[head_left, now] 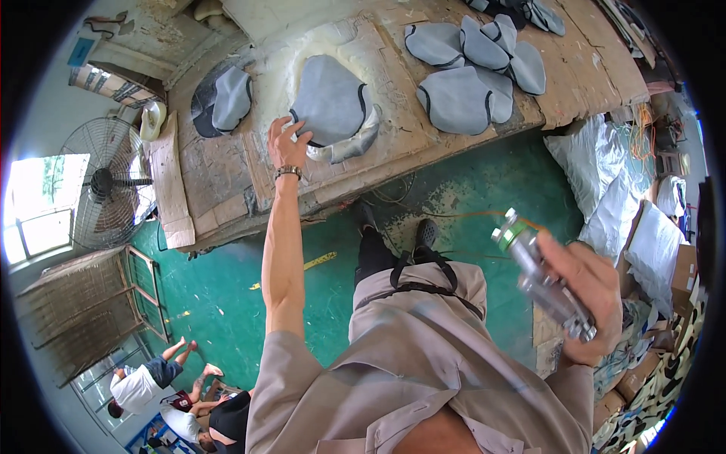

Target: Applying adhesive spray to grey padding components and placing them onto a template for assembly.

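My left hand (pixel 284 141) reaches out to the workbench (pixel 378 155) and grips the edge of a grey fabric seat-cover piece with black trim (pixel 330 102), which lies on a white foam layer. A watch sits on that wrist. My right hand (pixel 590 291) is raised at my side and holds a metal spray gun (pixel 541 276) with a green cap, its nozzle pointing up and left. An orange hose runs from the gun toward the bench.
Several more grey cover pieces (pixel 473 68) lie on the cardboard-covered bench to the right, another (pixel 227 98) to the left. A standing fan (pixel 106 185) is at left. Silver bags (pixel 605 189) are piled right. People (pixel 144 382) sit on the green floor lower left.
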Motion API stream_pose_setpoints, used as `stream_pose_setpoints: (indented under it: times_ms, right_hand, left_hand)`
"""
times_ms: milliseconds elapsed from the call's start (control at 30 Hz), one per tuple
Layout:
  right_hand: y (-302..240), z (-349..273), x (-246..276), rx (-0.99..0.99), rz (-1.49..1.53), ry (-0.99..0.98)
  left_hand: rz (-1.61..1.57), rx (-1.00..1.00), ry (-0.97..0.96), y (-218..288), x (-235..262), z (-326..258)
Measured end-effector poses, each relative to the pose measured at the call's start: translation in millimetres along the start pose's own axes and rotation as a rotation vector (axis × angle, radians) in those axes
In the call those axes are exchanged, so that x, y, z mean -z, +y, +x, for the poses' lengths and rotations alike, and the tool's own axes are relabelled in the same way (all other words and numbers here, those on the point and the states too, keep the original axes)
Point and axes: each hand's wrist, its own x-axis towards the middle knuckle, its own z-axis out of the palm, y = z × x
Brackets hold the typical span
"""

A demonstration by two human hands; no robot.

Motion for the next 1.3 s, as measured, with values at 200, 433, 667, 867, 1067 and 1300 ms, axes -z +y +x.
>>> stream_pose_setpoints:
  times_ms: [200, 433, 667, 867, 1067, 1300]
  right_hand:
    - [13.4, -13.2, 0.9, 0.023, 0.0, 0.018]
    - [-13.4, 14.3, -15.6, 0.052, 0.06, -0.159]
    - [-87.6, 48.3, -62.8, -0.355, 0.015, 0.115]
    - [-111.3, 103.7, -100.4, -0.368, 0.078, -0.011]
    - [-130.9, 148.3, -148.4, -0.461, 0.082, -0.002]
    - [-151.2, 171.7, -164.9, -0.529, 0.023, 0.04]
  left_hand:
    - [0.032, 0.025, -0.042, 7.8, 8.6, 31.0]
    - [0.002, 0.065, -0.146, -16.4, 22.4, 44.2]
    - [-0.13, -0.032, -0.051, -0.8, 87.6, 67.0]
    - [-0.137, -0.122, -0.024, -93.0, 179.0, 141.2]
    - [0.113, -0.106, 0.264, -244.3, 216.7, 226.2]
    - [0.528, 0.37, -0.13, -460.4, 118.9, 182.0]
